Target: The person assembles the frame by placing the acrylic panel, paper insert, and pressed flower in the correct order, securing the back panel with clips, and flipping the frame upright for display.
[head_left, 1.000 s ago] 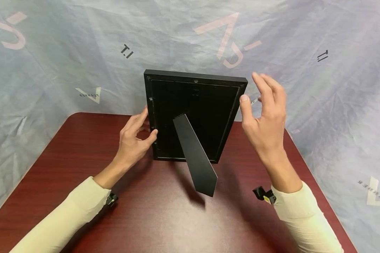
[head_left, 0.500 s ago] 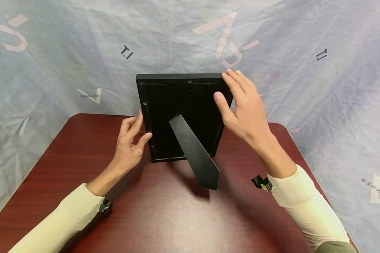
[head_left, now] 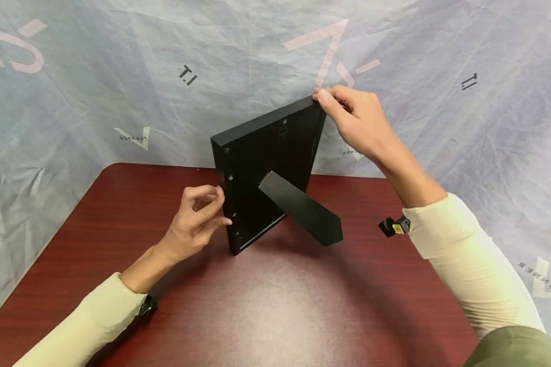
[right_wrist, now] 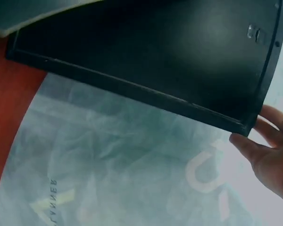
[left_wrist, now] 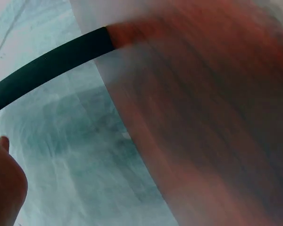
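A black picture frame (head_left: 248,168) stands upright with its back toward me, turned at an angle. Its easel leg (head_left: 305,209) sticks out from the back panel toward the lower right. My right hand (head_left: 362,122) pinches the frame's upper right corner, thumb on the near side; the right wrist view also shows these fingers at the corner of the frame (right_wrist: 179,52). At the left side edge, my left hand (head_left: 188,224) holds the frame with curled fingers and thumb. In the left wrist view, the frame's dark edge (left_wrist: 52,63) crosses the upper left. The frame's front is hidden.
The frame is over a dark red wooden table (head_left: 275,306). Behind and beside the table hangs a wrinkled grey cloth (head_left: 248,51) with printed letters. A small black camera (head_left: 392,226) is strapped at the right sleeve.
My right hand has moved from beside the frame onto its upper right corner. The frame has turned, its right side swinging away and its left side coming nearer, with the easel leg swinging right.
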{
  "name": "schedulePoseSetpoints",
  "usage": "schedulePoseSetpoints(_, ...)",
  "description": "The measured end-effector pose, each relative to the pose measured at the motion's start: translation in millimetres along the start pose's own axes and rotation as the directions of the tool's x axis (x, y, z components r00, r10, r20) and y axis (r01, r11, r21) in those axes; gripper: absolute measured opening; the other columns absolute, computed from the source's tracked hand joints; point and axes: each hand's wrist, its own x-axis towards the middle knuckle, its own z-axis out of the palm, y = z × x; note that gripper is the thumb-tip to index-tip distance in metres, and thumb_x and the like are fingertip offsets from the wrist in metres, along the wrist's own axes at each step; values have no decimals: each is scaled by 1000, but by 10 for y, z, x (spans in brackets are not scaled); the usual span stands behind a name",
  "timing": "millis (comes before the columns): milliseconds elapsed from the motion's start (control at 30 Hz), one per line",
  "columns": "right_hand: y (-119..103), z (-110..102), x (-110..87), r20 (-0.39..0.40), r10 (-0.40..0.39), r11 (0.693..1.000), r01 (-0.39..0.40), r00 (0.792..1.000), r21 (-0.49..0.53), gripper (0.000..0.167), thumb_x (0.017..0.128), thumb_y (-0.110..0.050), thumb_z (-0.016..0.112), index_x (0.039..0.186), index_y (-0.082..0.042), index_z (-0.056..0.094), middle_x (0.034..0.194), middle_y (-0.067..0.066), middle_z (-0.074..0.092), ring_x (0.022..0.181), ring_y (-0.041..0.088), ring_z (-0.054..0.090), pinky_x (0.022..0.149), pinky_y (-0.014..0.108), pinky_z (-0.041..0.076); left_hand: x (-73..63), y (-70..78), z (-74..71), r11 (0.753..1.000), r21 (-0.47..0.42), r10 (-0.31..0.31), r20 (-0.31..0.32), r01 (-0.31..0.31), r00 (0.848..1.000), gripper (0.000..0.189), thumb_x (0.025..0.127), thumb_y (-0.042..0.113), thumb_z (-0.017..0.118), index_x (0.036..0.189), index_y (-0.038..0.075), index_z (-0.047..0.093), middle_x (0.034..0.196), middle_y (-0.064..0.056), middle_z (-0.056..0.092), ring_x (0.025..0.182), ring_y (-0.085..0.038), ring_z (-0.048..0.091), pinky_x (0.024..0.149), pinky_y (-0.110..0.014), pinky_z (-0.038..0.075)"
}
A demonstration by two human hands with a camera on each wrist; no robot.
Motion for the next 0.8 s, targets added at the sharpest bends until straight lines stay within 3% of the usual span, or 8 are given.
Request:
schedulePoseSetpoints(67,-46,-24,107,39,39,999,-39,998,-16,50,113,-59,57,123,-18,84,123,3,84,110,19,72,90,31,45,18,5,42,996,69,51,-4,-50,999,54,107,22,79,158,14,68,136,-28,55,107,-36,58,102,-25,49)
schedulePoseSetpoints(133,-111,-51,207,95,83,995,-78,992,-58,51,109,-64,62,122,-19,83,124,2,84,111,21,73,98,33,51,41,13,83,986,137,94,-13,-91,996,47,107,24,80,150,8,73,141,-26,57,112,-42,55,107,-30,47)
schedulePoseSetpoints(200,-185,-76,294,170,107,989,-87,979,-124,56,106,-67,64,124,-17,81,138,1,81,116,24,73,102,40,53,69,21,121,972,204,126,-14,-120,992,43,107,26,80,143,3,75,150,-23,58,119,-43,54,114,-33,46)
schedulePoseSetpoints(367,-369,-113,467,345,132,950,-18,929,-313,74,107,-69,61,157,-16,66,158,11,69,129,35,67,109,53,52,157,54,216,935,296,194,35,-196,980,45,107,24,80,144,-1,73,174,-12,51,159,-36,47,135,-40,41)
schedulePoseSetpoints(433,-431,-133,522,419,165,928,3,893,-371,80,111,-68,55,171,-15,52,172,14,57,153,37,58,123,58,48,199,66,252,915,326,221,82,-236,972,52,107,24,81,151,0,69,180,-8,45,170,-32,38,139,-45,37)
schedulePoseSetpoints(500,-480,-162,578,494,192,910,35,848,-413,81,115,-65,48,177,-14,39,183,13,41,171,37,38,136,60,36,242,72,284,889,363,246,140,-281,959,60,107,26,82,158,2,64,184,-6,39,175,-29,30,142,-48,31)
schedulePoseSetpoints(667,-561,-237,725,648,254,882,103,718,-459,77,121,-54,36,180,-8,20,190,12,11,179,32,5,146,53,12,351,54,353,785,469,304,277,-404,912,78,106,38,82,171,10,50,189,-5,26,179,-28,17,145,-49,20)
schedulePoseSetpoints(800,-576,-271,806,702,296,878,105,648,-467,77,121,-50,35,181,-7,13,191,10,0,180,30,-5,146,52,5,428,37,416,713,517,338,340,-474,878,92,100,49,86,175,15,45,190,-4,20,179,-28,14,146,-48,18)
